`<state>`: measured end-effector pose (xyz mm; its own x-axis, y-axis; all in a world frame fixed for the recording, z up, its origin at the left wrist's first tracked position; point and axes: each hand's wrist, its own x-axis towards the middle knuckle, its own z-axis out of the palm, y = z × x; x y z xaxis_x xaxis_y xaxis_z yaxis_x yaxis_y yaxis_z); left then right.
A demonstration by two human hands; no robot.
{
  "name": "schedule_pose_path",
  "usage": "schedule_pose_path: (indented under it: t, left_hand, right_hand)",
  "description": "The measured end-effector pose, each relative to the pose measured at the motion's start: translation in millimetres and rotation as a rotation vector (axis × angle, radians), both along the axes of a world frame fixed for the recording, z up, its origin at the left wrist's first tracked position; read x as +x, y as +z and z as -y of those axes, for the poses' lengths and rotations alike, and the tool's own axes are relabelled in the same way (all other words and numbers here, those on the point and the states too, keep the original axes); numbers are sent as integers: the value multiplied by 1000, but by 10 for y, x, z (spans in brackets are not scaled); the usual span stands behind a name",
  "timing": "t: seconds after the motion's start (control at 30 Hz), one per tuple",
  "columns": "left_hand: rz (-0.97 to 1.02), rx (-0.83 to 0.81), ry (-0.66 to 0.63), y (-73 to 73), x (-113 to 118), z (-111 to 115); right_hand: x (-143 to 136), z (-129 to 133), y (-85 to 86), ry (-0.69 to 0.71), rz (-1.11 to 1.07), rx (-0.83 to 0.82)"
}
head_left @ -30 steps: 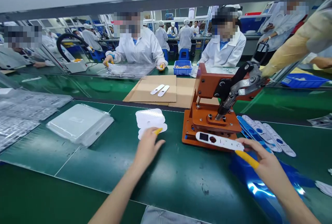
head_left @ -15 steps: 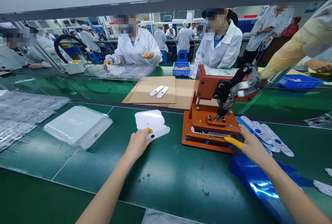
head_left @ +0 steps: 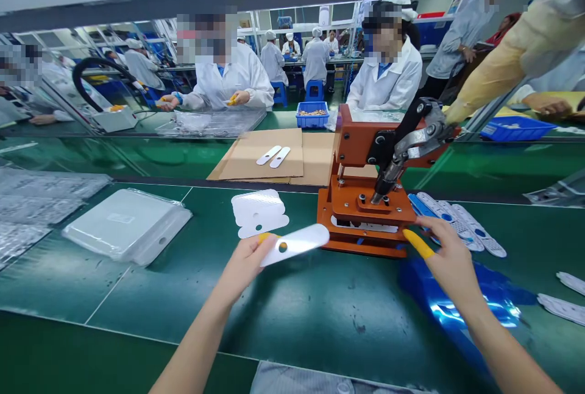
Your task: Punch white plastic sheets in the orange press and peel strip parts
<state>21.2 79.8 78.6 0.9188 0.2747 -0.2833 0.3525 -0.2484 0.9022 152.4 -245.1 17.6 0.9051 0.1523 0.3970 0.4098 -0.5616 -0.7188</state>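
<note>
My left hand (head_left: 250, 260) pinches one end of a white oblong piece (head_left: 304, 243) with a round hole, held above the green table. Behind it lies a pile of similar white pieces (head_left: 259, 206). An orange press (head_left: 369, 211) with a metal lever stands to the right, and a white strip (head_left: 378, 227) shows between its plates. At the press's right edge is my right hand (head_left: 441, 245), thumb and fingers apart, with a yellow cover on one digit and nothing in its grasp. Several printed white pieces (head_left: 475, 229) lie to the right of the press.
A bagged white stack (head_left: 123, 223) lies on the left. Blue film (head_left: 470, 302) is under my right forearm. Cardboard (head_left: 260, 138) with two white pieces lies behind the table's far edge. A yellowish sleeve (head_left: 496, 80) reaches the press lever. Co-workers sit opposite.
My left hand has lifted a white piece off the pile and moved it right, toward the press. My right hand has drawn slightly away from the press edge. The view has shifted a little.
</note>
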Motion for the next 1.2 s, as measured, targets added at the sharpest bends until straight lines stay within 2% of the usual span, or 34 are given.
schedule_pose_path:
  t: [0.07, 0.17, 0.2, 0.33, 0.43, 0.53, 0.6, 0.7, 0.73, 0.83, 0.93, 1.2]
  left_hand:
    - [-8, 41, -130, -4, 79, 196]
    - [39, 61, -317, -33, 259, 510]
    - [55, 47, -362, -43, 320, 597]
    - [91, 6, -447, -52, 496, 805]
    - [120, -5, -450, -56, 553, 855]
    - [161, 10, -407, -125, 572, 840]
    - [219, 51, -262, -216, 578, 780]
    - [331, 148, 34, -362, 586, 640]
    - [373, 187, 72, -398, 589, 598]
    - [487, 278, -14, -457, 596, 535]
    - [520, 291, -99, -468, 595, 557]
    - [547, 309, -175, -505, 614, 591]
  right_hand:
    - [-261, -31, -1, 42, -26, 48]
    - [-572, -115, 40, 286, -193, 70]
    - [-627, -137, 64, 314, -232, 67]
    - [-654, -118, 172, 275, -302, 97]
    - [-593, -34, 191, 284, -291, 93]
    - [-451, 70, 102, 293, -178, 38]
    - [-286, 136, 1, 272, -72, -17]
    - [6, 158, -125, 189, -17, -22]
    - [92, 134, -145, 175, -29, -2]
    - [266, 5, -131, 202, -66, 20]
    - [330, -101, -70, 249, -68, -18]
    - [336, -45, -67, 268, -95, -30]
